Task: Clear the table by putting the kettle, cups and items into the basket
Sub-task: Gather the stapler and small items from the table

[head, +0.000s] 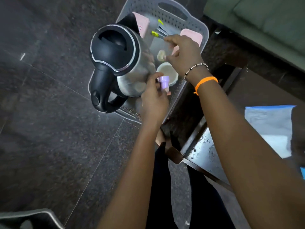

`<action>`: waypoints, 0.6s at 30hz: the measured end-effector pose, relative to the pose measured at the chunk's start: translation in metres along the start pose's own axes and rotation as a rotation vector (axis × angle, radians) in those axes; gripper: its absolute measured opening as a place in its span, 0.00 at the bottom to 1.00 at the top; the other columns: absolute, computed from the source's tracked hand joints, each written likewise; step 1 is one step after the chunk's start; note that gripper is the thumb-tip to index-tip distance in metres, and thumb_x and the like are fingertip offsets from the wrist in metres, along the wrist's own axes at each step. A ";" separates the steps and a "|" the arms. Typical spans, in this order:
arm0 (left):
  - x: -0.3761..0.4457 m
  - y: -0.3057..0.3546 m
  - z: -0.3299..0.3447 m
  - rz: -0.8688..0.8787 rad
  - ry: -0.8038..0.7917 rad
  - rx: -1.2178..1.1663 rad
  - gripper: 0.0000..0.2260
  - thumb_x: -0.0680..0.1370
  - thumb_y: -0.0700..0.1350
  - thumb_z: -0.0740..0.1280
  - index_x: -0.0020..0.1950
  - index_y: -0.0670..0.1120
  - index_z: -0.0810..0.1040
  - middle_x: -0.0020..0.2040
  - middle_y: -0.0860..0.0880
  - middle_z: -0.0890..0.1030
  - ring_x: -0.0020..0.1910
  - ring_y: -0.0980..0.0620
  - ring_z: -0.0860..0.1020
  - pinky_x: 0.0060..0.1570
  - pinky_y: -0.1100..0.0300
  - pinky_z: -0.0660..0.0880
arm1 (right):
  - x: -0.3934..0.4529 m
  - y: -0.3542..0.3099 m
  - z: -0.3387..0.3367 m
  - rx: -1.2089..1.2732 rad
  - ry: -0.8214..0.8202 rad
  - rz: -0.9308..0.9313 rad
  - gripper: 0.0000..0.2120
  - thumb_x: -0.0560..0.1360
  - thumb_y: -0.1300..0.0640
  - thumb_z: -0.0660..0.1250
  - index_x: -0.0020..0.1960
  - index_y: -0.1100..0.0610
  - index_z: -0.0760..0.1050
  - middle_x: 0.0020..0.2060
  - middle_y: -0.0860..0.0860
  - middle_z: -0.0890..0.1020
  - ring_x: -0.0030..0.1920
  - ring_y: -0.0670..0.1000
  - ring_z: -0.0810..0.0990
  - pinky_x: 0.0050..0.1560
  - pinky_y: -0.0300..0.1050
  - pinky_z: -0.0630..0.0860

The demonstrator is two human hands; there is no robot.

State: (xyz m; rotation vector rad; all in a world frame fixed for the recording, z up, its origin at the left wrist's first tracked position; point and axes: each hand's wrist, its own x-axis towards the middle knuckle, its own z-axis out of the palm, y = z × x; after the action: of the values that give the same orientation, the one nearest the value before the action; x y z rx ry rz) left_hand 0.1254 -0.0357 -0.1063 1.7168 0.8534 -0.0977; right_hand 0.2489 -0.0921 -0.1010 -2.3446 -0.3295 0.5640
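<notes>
Left hand (154,95) pinches a small purple cap (163,81) beside the kettle (118,63) in the basket (194,22); right hand (184,53), fingers loosely curled, holds tongs (159,33) beyond a white cup (166,71).

Both hands reach forward, the left hand (154,93) pinching closed, the right hand (184,53) loosely curled.

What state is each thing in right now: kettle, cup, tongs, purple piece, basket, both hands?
kettle: upright in the basket, lid shut.
cup: upright in the basket, beside the kettle.
tongs: in the basket, gripped by the right hand.
purple piece: held above the basket in the left hand.
basket: on the floor, partly filled.
pink boxes: inside the basket.
</notes>
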 end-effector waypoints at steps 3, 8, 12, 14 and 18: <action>0.005 0.002 0.009 -0.024 -0.019 -0.033 0.18 0.76 0.33 0.61 0.65 0.45 0.68 0.54 0.44 0.81 0.51 0.44 0.81 0.55 0.53 0.77 | -0.009 0.001 -0.004 -0.022 -0.116 0.012 0.12 0.75 0.62 0.64 0.56 0.59 0.80 0.54 0.56 0.83 0.50 0.51 0.78 0.50 0.38 0.68; 0.012 0.011 0.021 -0.089 0.016 -0.235 0.13 0.75 0.30 0.61 0.56 0.45 0.70 0.54 0.39 0.80 0.51 0.40 0.81 0.58 0.43 0.75 | -0.015 0.002 -0.019 0.101 -0.263 0.057 0.09 0.75 0.62 0.66 0.53 0.61 0.81 0.49 0.58 0.84 0.46 0.47 0.76 0.49 0.37 0.72; 0.013 0.016 0.024 -0.105 0.026 -0.391 0.13 0.74 0.33 0.64 0.46 0.53 0.70 0.49 0.44 0.81 0.44 0.48 0.81 0.57 0.45 0.77 | -0.003 -0.001 -0.033 0.087 -0.376 0.038 0.10 0.74 0.66 0.66 0.54 0.65 0.80 0.42 0.53 0.80 0.35 0.38 0.75 0.38 0.23 0.69; 0.012 0.015 0.024 -0.083 -0.001 -0.362 0.12 0.74 0.35 0.65 0.48 0.52 0.71 0.49 0.48 0.80 0.42 0.59 0.79 0.53 0.59 0.77 | 0.007 -0.005 -0.034 0.108 -0.301 0.037 0.09 0.73 0.65 0.67 0.52 0.66 0.79 0.36 0.48 0.77 0.28 0.34 0.74 0.34 0.23 0.68; 0.012 0.007 0.018 -0.039 -0.017 -0.153 0.11 0.74 0.33 0.62 0.54 0.45 0.74 0.46 0.56 0.76 0.40 0.59 0.76 0.47 0.65 0.72 | 0.034 -0.017 -0.020 0.001 -0.093 -0.026 0.09 0.72 0.65 0.67 0.52 0.64 0.79 0.39 0.50 0.79 0.37 0.33 0.78 0.38 0.24 0.68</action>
State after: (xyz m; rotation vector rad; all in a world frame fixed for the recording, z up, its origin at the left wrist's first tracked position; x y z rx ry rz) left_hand 0.1450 -0.0464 -0.1126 1.5546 0.8599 -0.0707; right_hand 0.2864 -0.0778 -0.0865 -2.3142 -0.4017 0.6620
